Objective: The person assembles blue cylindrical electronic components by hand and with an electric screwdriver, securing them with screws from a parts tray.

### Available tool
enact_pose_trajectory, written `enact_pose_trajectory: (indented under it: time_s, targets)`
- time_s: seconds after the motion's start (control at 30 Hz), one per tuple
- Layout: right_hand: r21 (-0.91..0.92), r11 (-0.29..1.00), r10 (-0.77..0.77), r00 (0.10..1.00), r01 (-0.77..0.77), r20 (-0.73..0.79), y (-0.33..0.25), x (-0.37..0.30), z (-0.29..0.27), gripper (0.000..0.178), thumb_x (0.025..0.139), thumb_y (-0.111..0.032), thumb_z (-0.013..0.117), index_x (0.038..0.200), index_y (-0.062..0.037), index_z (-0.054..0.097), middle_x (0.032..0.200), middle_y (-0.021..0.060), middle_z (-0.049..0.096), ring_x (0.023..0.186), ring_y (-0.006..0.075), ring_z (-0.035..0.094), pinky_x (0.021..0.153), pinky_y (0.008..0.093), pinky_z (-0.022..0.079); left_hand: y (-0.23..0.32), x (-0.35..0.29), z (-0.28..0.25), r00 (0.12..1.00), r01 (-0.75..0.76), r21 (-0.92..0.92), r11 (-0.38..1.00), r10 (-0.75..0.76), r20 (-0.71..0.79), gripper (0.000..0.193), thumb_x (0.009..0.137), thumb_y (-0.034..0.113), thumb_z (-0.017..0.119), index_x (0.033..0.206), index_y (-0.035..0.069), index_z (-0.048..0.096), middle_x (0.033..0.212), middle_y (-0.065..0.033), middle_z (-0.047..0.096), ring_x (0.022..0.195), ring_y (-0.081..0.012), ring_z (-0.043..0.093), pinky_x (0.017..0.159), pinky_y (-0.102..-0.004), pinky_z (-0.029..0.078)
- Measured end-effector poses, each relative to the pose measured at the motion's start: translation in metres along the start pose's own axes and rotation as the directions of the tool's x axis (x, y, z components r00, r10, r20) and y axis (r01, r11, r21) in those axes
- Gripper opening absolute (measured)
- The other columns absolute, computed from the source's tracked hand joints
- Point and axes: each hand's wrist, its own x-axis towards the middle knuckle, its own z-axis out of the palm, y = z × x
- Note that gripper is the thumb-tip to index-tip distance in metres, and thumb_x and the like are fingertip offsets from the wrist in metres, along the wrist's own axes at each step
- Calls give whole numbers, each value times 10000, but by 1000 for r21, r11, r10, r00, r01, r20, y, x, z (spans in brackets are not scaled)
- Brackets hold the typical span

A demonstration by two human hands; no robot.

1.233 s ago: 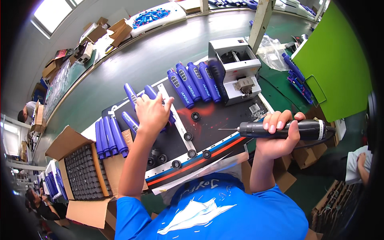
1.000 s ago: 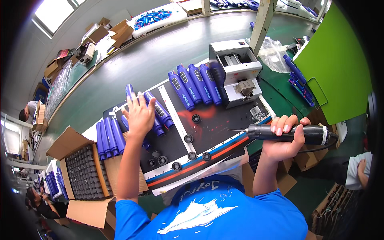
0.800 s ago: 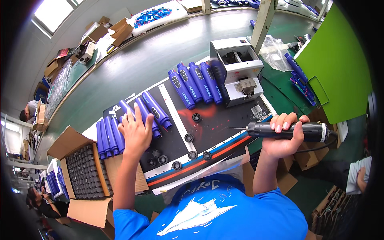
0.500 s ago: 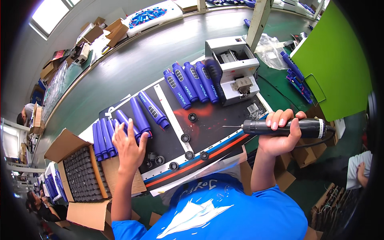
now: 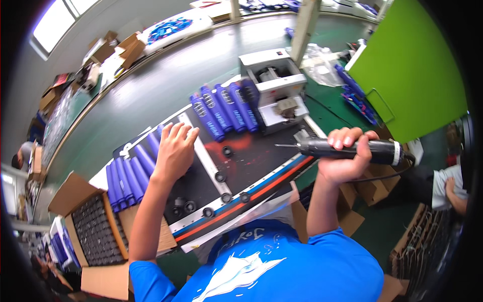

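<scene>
My right hand (image 5: 347, 156) is wrapped round a black electric screwdriver (image 5: 327, 149), its thin bit pointing left over the dark work mat (image 5: 261, 153). My left hand (image 5: 176, 151) hovers over a blue tubular handle (image 5: 160, 129), fingers bent but apart; the hand hides most of that handle, and contact cannot be made out. More blue handles (image 5: 126, 181) lie side by side to the left of this hand. Beyond the mat's middle, another row of blue handles (image 5: 216, 113) with button panels rests against a white-and-black machine (image 5: 276, 90). Several small black rings (image 5: 228, 151) are scattered on the mat.
A cardboard box (image 5: 80, 274) with rows of black parts (image 5: 98, 226) stands at the left. A white ruler-like strip (image 5: 204, 153) crosses the mat. At the right stand a green panel (image 5: 412, 75) and a plastic bag (image 5: 322, 63). A cable (image 5: 387, 177) trails from the screwdriver.
My left hand has moved away from me and rightward, from the left row to the handle beside the strip, its fingers now more bent. My right hand keeps the screwdriver. The view has shifted slightly.
</scene>
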Motion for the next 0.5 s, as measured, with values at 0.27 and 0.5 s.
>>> enact_pose_trajectory:
  time_s: [0.27, 0.5]
  targets:
    - [-269, 941, -172, 975, 205, 143, 37, 52, 31, 212, 838, 52, 625, 989, -18, 494, 698, 53, 530, 507, 141, 531, 499, 312, 497, -3, 48, 22, 960, -280, 50, 959, 279, 26, 321, 815, 66, 597, 1135, 58, 628, 1162, -133, 588, 1210, -303, 539, 1091, -452, 388]
    - [-451, 872, -35, 945, 188, 325, 70, 64, 41, 296, 758, 4, 713, 1001, -13, 545, 702, -11, 587, 594, 64, 559, 549, 240, 480, -7, 14, 14, 981, -149, -22, 989, 151, 121, 391, 840, -7, 573, 1228, 44, 561, 1230, -135, 584, 1328, -321, 484, 1188, -490, 285]
